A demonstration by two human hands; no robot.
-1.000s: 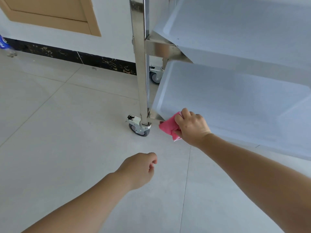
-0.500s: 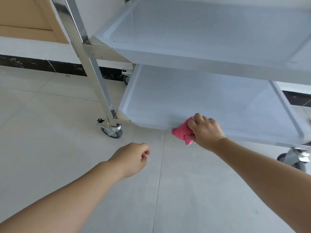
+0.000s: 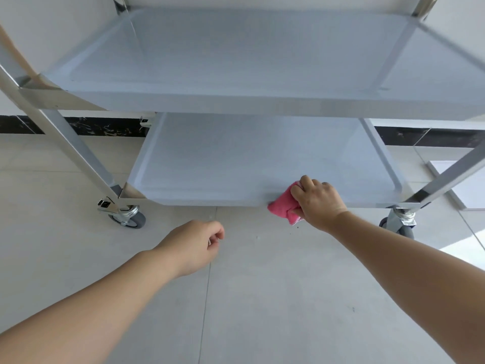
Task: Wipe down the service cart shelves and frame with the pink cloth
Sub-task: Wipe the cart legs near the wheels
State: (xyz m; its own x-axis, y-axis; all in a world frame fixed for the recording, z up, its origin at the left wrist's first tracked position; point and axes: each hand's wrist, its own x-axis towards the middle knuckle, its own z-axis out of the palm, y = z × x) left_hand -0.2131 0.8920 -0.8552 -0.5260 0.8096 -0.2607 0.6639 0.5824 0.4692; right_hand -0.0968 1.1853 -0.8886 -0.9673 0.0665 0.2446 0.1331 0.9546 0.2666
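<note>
A steel service cart fills the upper part of the head view, with a middle shelf (image 3: pixel 236 98) and a bottom shelf (image 3: pixel 204 198) between shiny frame posts (image 3: pixel 76 151). My right hand (image 3: pixel 319 203) grips the folded pink cloth (image 3: pixel 282 206) and presses it against the front edge of the bottom shelf, right of its middle. My left hand (image 3: pixel 194 245) hangs over the floor in front of the cart, fingers loosely curled, holding nothing.
The cart stands on grey castors at the front left (image 3: pixel 128 219) and front right (image 3: pixel 399 227). Pale floor tiles (image 3: pixel 249 298) spread in front of it. A white wall with a dark marble skirting (image 3: pixel 105 127) runs behind.
My right hand has slid the pink cloth rightward along the bottom shelf's front edge, away from the left post. The view has swung right with it. My left hand stays idle.
</note>
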